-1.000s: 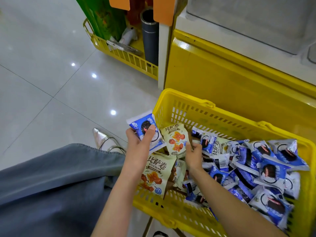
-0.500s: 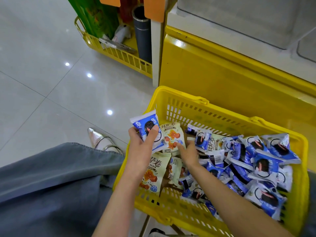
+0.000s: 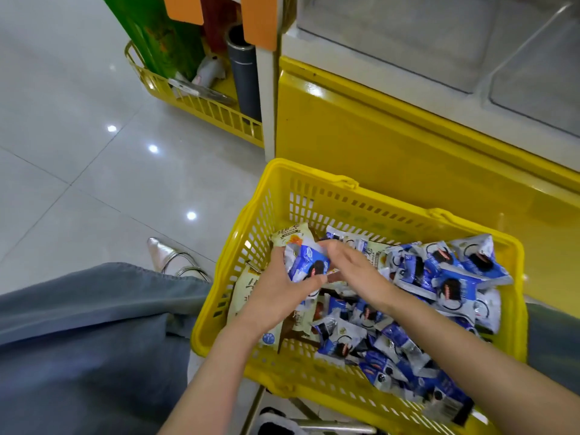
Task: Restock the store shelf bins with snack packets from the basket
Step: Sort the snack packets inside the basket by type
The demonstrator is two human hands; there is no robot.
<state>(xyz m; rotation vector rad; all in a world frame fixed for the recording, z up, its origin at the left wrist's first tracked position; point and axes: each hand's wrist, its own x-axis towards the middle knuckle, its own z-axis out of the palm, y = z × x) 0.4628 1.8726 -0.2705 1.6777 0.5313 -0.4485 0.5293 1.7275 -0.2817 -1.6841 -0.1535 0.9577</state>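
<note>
A yellow plastic basket (image 3: 317,196) in front of me holds several blue-and-white cookie packets (image 3: 452,277) and cream-coloured snack packets (image 3: 290,235). My left hand (image 3: 276,290) grips blue cookie packets (image 3: 309,265) over the basket's left part, thumb across the front. My right hand (image 3: 354,271) lies just to the right of them, its fingers touching the top edge of the held packets. Whether it pinches them is hidden from this angle.
A yellow cabinet with clear-lidded bins (image 3: 439,51) stands behind the basket. A second yellow basket (image 3: 201,105) with a green pack and a grey tube sits on the tiled floor at the back left. My grey trouser leg (image 3: 88,324) and silver shoe (image 3: 169,255) are left of the basket.
My left hand has moved right and down over the basket with the blue packets. My right hand has left the loose packets and come up against the held ones.
</note>
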